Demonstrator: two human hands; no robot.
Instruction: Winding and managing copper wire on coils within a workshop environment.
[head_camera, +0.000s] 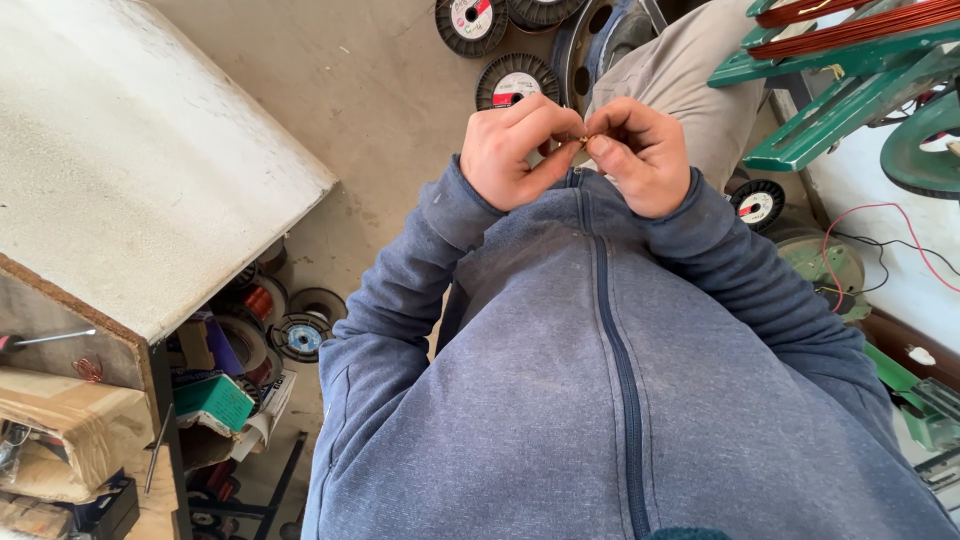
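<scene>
Above the zipped blue-grey hoodie (620, 380), both hands pinch one small copper-coloured piece (585, 140).

Left hand (515, 150) and right hand (640, 155) meet fingertip to fingertip, each curled, thumb and forefinger pressed on the piece between them; its exact form is too small to tell. Black wire spools (512, 85) lie on the concrete floor (370, 90) beyond; a green frame (820, 140) stands at right.

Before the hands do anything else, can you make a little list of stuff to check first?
1. Left hand pinching the tiny coppery piece: ok.
2. Right hand pinching it too: ok.
3. What the piece is: cannot tell, too small.
4. Both hands above the blue zip jacket, in plain view: ok.
5. Floor by the feet free of wire spools: not ok.
</scene>
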